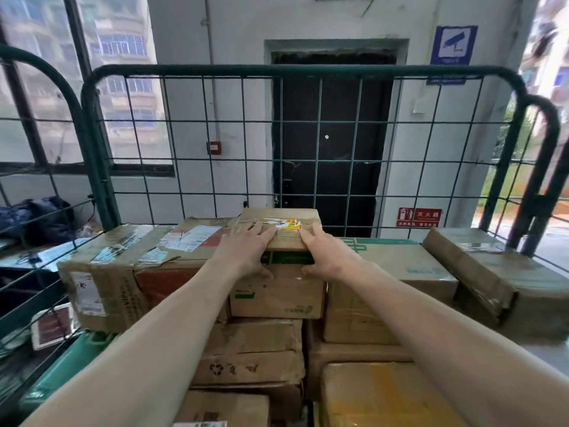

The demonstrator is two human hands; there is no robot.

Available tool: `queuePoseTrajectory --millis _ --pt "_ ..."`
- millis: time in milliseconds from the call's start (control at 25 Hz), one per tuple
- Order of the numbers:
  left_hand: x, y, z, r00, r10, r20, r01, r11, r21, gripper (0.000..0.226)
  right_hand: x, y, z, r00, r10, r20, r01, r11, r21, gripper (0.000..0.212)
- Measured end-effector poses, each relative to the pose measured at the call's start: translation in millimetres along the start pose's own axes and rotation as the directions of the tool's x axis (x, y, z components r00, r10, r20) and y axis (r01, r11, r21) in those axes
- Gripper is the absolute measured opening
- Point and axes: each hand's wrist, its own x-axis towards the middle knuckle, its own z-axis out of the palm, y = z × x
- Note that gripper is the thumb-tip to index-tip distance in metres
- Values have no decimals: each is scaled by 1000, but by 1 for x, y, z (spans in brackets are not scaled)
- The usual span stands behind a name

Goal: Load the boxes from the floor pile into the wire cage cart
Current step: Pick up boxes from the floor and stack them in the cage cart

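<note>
White wall and a dark door (332,143) behind, windows off to the left. You stand at the open side of the wire cage cart (308,70), its green frame and mesh running round the back and both sides.

Step in hand, as I judge it: seating a carton. Your left hand (246,251) and right hand (326,257) both grip the small box (277,300) at its near top edge — fingers (261,231) laid over the taped top, thumbs pressed on the front face. It sits inside the cart, top layer, back centre, between the long taped box (123,272) on the left and the green-printed box (400,272) on the right.

Cart contents: a wrapped brown box (498,272) far right, tilted; lower cartons (252,349) stacked beneath; a yellow-taped carton (385,392) nearest you. Cart looks well filled.

Next, by my reading: push the small box snug toward the mesh, let go, fetch another. Floor pile is out of view — what remains can't be told.
</note>
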Motion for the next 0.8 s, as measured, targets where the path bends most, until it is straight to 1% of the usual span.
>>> queuePoseTrajectory --millis 240,480,800 --pt "25 -5 8 1000 -20 11 20 1000 -23 114 27 8 15 1000 5 2 -4 999 -34 92" --pt "34 3 21 998 -62 -9 62 997 -41 113 37 11 28 996 85 23 -84 995 -50 99" --pt "45 2 26 999 -49 -10 48 997 -53 111 44 16 30 993 109 35 -107 992 -65 102"
